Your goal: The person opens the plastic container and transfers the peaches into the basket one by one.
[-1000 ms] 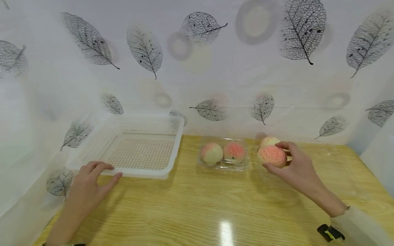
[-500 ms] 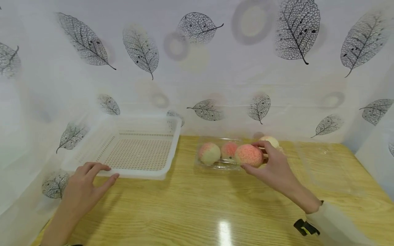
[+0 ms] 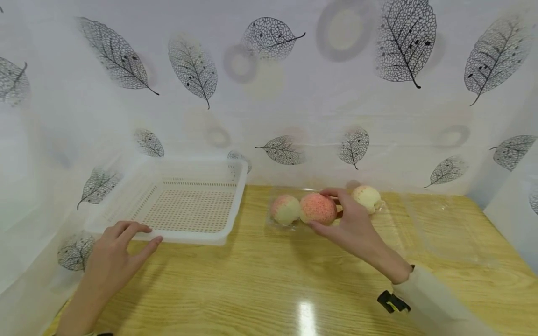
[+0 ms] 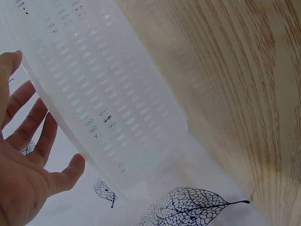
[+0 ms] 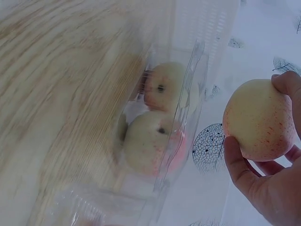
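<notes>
My right hand (image 3: pixel 357 228) holds a pink-speckled peach (image 3: pixel 317 208) between thumb and fingers, over the right half of a clear plastic box (image 5: pixel 192 80). The box's left half holds a paler peach (image 3: pixel 285 210). Two peaches show inside it in the right wrist view, a farther one (image 5: pixel 162 84) and a nearer one (image 5: pixel 148 141); the held peach hides one of them from the head view. My left hand (image 3: pixel 113 256) rests with relaxed fingers at the near left rim of a white mesh basket (image 3: pixel 185 236). No fruit shows in this basket.
Another pale peach (image 3: pixel 366 198) sits just right of my right hand, in a clear plastic container. Its see-through lid (image 3: pixel 445 228) spreads over the table's right side. A leaf-printed curtain (image 3: pixel 269 102) hangs behind the wooden table (image 3: pixel 235 289).
My right hand has carried the pink peach leftward, away from the pale peach at the right, to over the box. The left hand has stayed at the basket rim.
</notes>
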Demonstrator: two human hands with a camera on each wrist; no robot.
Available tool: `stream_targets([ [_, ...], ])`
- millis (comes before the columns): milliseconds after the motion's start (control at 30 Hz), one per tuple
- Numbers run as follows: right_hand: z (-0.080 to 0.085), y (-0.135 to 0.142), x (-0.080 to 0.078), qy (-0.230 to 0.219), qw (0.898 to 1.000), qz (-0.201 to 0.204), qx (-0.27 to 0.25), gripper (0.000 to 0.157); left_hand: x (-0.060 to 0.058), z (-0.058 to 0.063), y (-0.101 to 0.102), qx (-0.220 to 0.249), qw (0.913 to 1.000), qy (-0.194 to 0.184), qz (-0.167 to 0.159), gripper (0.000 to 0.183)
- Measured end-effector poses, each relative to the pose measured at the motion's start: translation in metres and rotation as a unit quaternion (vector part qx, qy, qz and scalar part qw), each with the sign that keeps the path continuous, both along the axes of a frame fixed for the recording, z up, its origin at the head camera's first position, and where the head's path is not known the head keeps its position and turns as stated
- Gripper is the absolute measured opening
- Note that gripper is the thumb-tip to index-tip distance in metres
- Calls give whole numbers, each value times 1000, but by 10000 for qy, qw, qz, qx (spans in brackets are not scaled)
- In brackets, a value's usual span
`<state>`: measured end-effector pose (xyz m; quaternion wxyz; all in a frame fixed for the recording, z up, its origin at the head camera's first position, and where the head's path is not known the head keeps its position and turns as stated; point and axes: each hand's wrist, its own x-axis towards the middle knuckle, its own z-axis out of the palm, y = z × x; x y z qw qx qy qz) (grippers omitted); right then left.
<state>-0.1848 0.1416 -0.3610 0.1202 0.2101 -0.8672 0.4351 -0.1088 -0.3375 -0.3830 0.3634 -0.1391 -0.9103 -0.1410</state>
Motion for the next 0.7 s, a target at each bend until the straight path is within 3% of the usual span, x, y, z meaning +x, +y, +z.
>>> stream_targets([
  [400,-2,-26,-11,314,9984,471,-96,66,0,2,-1,-170,9998,7,61,33],
  [700,6,-45,-16,624,9958,671,21,66,-1,2,0,-161,9998,-68,1,32],
])
